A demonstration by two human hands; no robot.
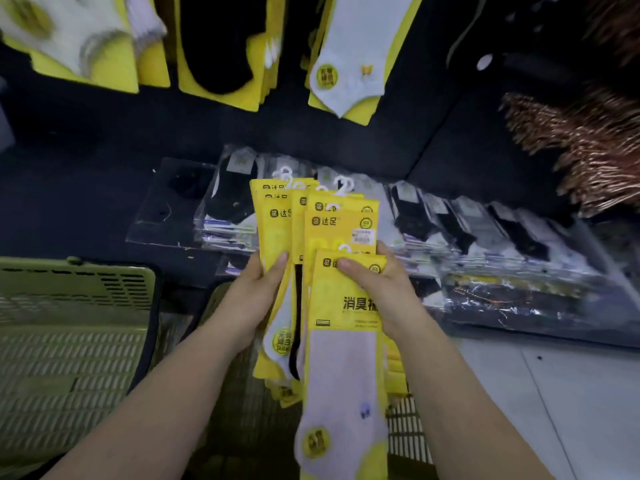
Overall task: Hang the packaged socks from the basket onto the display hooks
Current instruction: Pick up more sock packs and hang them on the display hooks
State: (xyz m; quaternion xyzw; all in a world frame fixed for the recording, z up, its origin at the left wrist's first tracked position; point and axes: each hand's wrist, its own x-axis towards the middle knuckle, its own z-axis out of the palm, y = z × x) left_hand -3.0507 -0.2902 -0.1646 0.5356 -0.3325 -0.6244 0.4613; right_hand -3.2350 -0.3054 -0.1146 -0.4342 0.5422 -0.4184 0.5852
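I hold a fanned bundle of yellow-carded sock packs (pixel 322 237) in front of me, white plastic hooks at their tops. My left hand (pixel 258 296) grips the left side of the bundle. My right hand (pixel 377 289) grips the right side, its thumb on the front pack (pixel 343 362), which holds a pale sock. A basket (pixel 408 431) shows under the packs, mostly hidden. Sock packs hang on the display (pixel 221 46) above, white, black and pale ones.
An olive-green slatted crate (pixel 69 341) stands at the left. A low shelf (pixel 485 244) behind the bundle holds rows of clear-bagged black and white socks. Brown fringed items (pixel 588 143) hang at the right. Pale floor shows at lower right.
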